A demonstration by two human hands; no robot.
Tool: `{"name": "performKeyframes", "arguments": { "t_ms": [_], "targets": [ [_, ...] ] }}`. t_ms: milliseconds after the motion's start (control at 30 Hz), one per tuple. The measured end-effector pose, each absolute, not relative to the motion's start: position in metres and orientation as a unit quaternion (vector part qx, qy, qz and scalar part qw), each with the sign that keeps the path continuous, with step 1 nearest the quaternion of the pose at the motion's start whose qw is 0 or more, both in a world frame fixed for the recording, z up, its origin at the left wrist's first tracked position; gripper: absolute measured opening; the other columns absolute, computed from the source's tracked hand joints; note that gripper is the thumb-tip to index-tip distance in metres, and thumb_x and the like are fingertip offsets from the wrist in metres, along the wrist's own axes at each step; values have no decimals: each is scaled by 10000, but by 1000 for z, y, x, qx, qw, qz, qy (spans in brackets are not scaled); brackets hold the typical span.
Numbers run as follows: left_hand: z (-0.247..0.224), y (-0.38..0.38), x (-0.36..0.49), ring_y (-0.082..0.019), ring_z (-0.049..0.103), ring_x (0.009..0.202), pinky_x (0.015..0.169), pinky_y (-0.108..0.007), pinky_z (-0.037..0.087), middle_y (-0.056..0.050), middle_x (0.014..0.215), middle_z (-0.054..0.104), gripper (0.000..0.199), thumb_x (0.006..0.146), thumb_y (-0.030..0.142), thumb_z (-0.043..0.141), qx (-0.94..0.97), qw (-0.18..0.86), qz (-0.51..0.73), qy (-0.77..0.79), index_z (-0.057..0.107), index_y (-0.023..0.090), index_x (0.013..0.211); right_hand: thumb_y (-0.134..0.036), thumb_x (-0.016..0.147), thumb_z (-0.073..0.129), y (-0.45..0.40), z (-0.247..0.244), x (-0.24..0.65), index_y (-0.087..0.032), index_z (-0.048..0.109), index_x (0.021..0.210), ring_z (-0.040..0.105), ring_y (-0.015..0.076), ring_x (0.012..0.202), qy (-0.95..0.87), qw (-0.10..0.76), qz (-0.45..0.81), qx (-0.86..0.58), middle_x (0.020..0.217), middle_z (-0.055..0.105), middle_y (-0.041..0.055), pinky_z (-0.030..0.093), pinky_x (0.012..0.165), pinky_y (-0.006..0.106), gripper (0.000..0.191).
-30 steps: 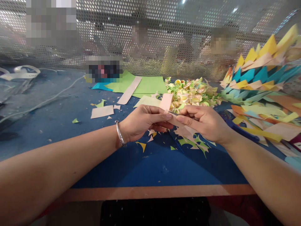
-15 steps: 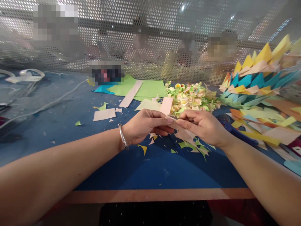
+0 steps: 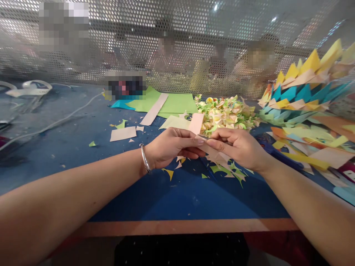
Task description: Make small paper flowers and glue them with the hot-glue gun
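My left hand (image 3: 169, 146) is closed, thumb pressed over the fingers, on a small piece of pale pink paper (image 3: 209, 150). Close against it, my right hand (image 3: 235, 147) is closed on a slim grey metal tool (image 3: 203, 137), whose narrow tip reaches the paper beside my left thumb. Most of the tool is hidden in my right fingers, so its exact kind does not show. Below the hands lie green and pink paper scraps (image 3: 229, 170). A pile of small folded paper pieces (image 3: 224, 114) stands just behind them.
Green sheets (image 3: 174, 101) and a pale strip (image 3: 154, 109) lie at the back. A tiered folded-paper piece (image 3: 303, 94) rises at the right, above loose strips (image 3: 332, 159) and a blue-handled tool (image 3: 283, 155). A cable (image 3: 63, 120) crosses the left. Perforated metal (image 3: 188, 22) bounds the back.
Both hands stay almost in place. The right fingers have shifted slightly on the metal tool, and more of its tip shows at the paper.
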State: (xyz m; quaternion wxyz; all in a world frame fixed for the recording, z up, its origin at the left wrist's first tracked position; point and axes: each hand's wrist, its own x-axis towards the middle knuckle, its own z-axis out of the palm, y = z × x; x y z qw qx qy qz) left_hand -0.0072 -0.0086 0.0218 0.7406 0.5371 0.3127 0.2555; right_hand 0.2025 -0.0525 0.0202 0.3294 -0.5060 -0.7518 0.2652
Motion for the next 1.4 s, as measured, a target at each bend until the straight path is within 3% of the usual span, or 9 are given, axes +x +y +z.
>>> {"name": "performKeyframes", "arguments": {
  "t_ms": [333, 733, 900, 1100, 1200, 1300, 1400],
  "targets": [
    [22, -7, -7, -108, 700, 643, 641, -209, 513, -50, 668, 737, 132, 842, 155, 701, 527, 746, 248, 323, 716, 111, 718, -505, 911, 608, -51, 17, 202, -173, 635, 803, 500, 97, 550, -734, 319, 313, -511, 641, 560, -10, 354, 495, 231, 350],
    [28, -4, -10, -108, 661, 587, 636, -238, 507, -41, 637, 713, 215, 881, 249, 653, 577, 715, 196, 343, 649, 142, 694, -577, 898, 591, -44, 17, 206, -184, 604, 751, 391, 90, 525, -721, 321, 311, -529, 601, 456, -38, 282, 479, 250, 420],
    [38, 3, -20, -109, 591, 524, 567, -245, 472, -21, 612, 658, 312, 925, 272, 522, 662, 604, 226, 380, 597, 164, 642, -613, 893, 577, -44, 19, 208, -192, 604, 771, 400, 101, 546, -725, 303, 274, -554, 621, 457, -32, 277, 511, 267, 440],
    [47, 17, -34, -105, 333, 457, 500, -302, 235, 41, 456, 379, 354, 812, 262, 583, 866, 302, 87, 389, 443, 202, 493, -641, 873, 583, -40, 15, 214, -203, 588, 817, 459, 127, 582, -740, 256, 237, -575, 660, 528, -8, 324, 539, 279, 441],
    [45, 12, -36, -151, 474, 565, 553, -300, 309, -10, 610, 568, 146, 815, 237, 554, 895, 196, 70, 394, 610, 190, 688, -627, 878, 579, -39, 13, 213, -196, 604, 831, 479, 130, 581, -752, 229, 215, -579, 694, 585, 14, 337, 544, 283, 435],
    [46, -7, -31, -250, 604, 917, 748, -345, 450, -105, 956, 682, 188, 858, 195, 530, 915, 129, 105, 368, 680, 156, 964, -607, 878, 580, -38, 12, 212, -193, 602, 818, 477, 126, 561, -756, 214, 220, -578, 649, 569, 0, 334, 534, 276, 419],
    [60, -40, -23, -233, 622, 1025, 959, -381, 463, -83, 1058, 706, 177, 901, 194, 558, 924, 217, 144, 278, 699, 176, 1007, -566, 860, 610, -37, 12, 211, -198, 576, 787, 452, 118, 545, -753, 211, 228, -580, 588, 500, -34, 327, 526, 264, 376]
  ]
}}
